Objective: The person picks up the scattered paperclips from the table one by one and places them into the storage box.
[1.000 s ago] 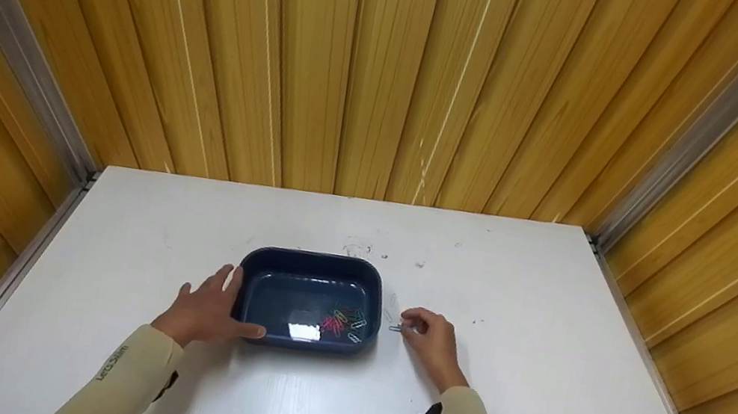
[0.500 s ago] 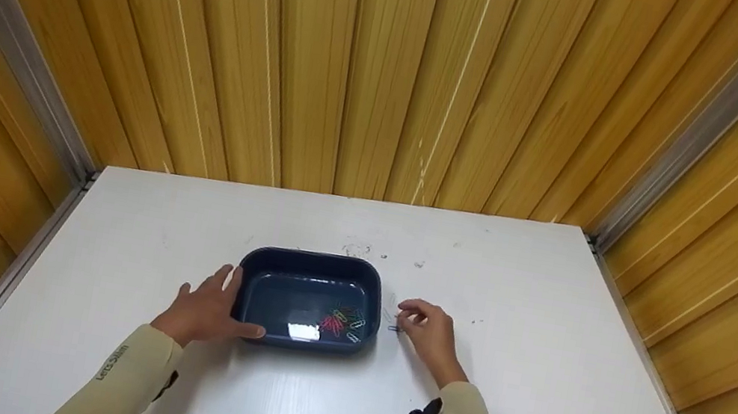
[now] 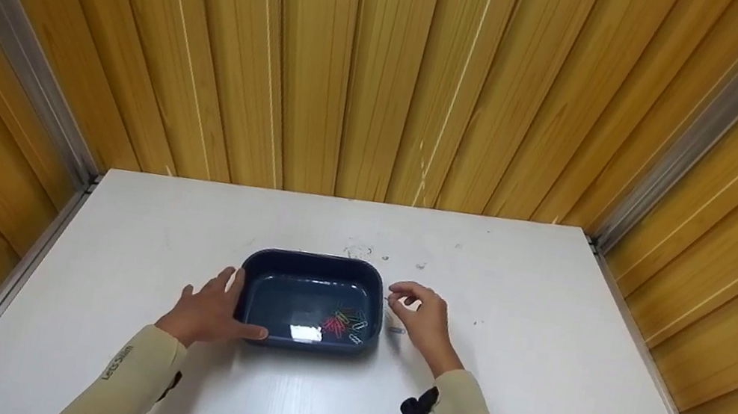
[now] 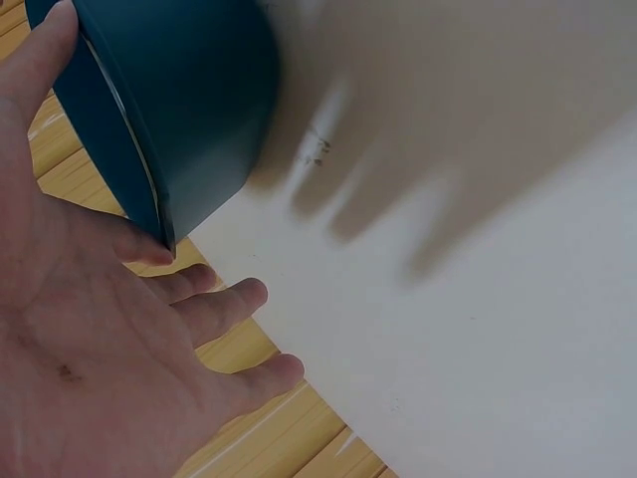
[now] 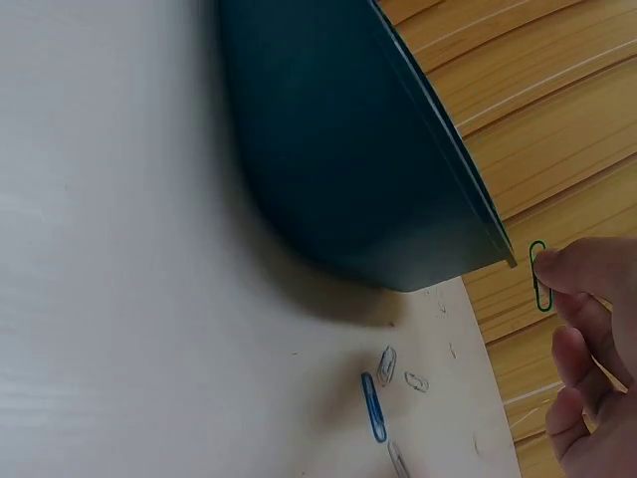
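Observation:
A dark blue rectangular basin [image 3: 296, 342] sits on the white table, with several coloured paper clips [image 3: 335, 324] in its right front corner. My left hand [image 3: 206, 311] rests against its left end, fingers spread and fairly straight, thumb at the front rim. In the left wrist view, the thumb and one fingertip touch the basin's rim [image 4: 124, 105]. Just outside the right rim, my right hand [image 3: 423, 319] pinches a green paper clip [image 5: 540, 277] between thumb and finger, raised off the table. Below it lie a blue paper clip [image 5: 373, 406] and several silver paper clips [image 5: 387, 364].
Wood-patterned panels [image 3: 385, 73] stand along the back and both sides of the table [image 3: 535, 297]. Dark marks [image 3: 358, 247] spot the tabletop behind the basin. A black device [image 3: 419, 405] is strapped to the right wrist.
My right hand has picked up a paper clip and risen from the table, moving back and left toward the basin's right rim. The left hand and basin have stayed in place.

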Demonstrator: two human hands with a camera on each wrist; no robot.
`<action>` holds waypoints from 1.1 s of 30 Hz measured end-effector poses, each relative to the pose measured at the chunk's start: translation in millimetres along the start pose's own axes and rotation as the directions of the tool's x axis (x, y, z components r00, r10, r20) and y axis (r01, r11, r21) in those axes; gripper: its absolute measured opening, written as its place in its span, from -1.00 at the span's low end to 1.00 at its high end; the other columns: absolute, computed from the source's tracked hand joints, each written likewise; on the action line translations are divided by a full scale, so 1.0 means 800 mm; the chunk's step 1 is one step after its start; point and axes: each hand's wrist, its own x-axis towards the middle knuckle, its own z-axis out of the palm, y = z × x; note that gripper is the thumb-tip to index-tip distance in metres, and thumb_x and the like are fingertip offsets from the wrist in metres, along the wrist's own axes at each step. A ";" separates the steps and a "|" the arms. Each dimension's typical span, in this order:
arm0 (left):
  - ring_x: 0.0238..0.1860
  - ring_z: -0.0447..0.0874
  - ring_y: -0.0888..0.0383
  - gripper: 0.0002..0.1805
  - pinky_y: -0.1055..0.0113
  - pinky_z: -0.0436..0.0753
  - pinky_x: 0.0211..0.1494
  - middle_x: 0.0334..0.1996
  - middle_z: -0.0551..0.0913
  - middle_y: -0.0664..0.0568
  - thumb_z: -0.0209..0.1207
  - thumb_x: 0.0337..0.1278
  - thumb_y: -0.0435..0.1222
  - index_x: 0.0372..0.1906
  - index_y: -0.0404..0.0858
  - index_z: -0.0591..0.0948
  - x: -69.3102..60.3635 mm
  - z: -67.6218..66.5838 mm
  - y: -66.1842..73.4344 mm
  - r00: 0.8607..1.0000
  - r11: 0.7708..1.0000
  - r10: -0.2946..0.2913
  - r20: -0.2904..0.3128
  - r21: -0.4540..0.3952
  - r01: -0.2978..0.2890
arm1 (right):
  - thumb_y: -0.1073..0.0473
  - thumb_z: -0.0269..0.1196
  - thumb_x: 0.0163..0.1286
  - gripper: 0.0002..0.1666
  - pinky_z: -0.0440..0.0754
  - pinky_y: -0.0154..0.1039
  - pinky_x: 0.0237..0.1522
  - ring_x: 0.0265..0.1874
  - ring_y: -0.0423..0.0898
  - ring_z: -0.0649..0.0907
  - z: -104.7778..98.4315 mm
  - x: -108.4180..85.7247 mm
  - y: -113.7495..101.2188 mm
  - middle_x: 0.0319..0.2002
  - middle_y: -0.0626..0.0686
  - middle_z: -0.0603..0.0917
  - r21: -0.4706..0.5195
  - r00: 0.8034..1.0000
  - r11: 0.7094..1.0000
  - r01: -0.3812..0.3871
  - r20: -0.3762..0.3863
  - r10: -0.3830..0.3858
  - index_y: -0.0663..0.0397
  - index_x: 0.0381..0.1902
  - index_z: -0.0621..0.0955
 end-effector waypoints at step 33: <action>0.47 0.10 -0.29 0.33 -0.40 -0.02 0.41 0.51 -0.02 -0.33 0.29 -0.17 0.34 0.53 -0.34 -0.08 0.000 -0.002 0.000 1.000 1.000 0.005 0.002 0.003 -0.005 | 0.29 0.38 0.18 -0.79 0.47 -0.40 -0.29 -0.33 -0.22 0.59 0.017 0.002 -0.013 -0.32 -0.04 0.77 0.042 0.999 0.999 -0.032 0.034 0.030 0.07 -0.18 0.73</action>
